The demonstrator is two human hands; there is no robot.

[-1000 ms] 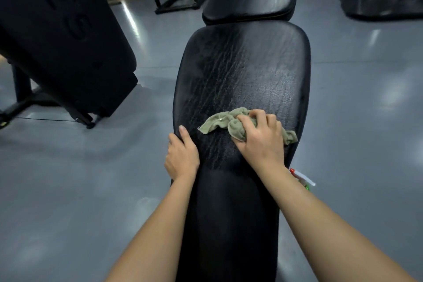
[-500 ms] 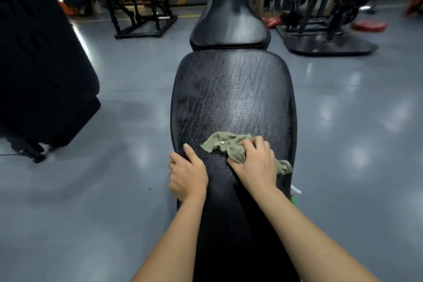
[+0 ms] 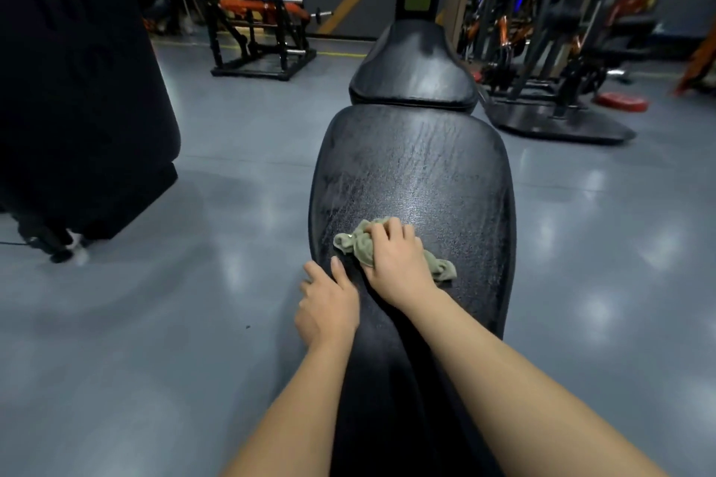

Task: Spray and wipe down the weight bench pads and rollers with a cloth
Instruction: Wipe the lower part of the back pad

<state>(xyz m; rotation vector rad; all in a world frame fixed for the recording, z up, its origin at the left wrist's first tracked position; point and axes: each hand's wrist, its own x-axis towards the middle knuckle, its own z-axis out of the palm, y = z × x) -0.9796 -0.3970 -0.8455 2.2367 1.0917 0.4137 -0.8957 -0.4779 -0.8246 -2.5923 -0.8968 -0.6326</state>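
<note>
Single head-worn camera looks forward and down, close over the bench pad (image 3: 412, 182).

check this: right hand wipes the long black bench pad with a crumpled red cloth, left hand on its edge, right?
No: the head view shows the crumpled cloth is olive green, not red. The right hand wipes the long black bench pad, left hand on its edge.
</note>
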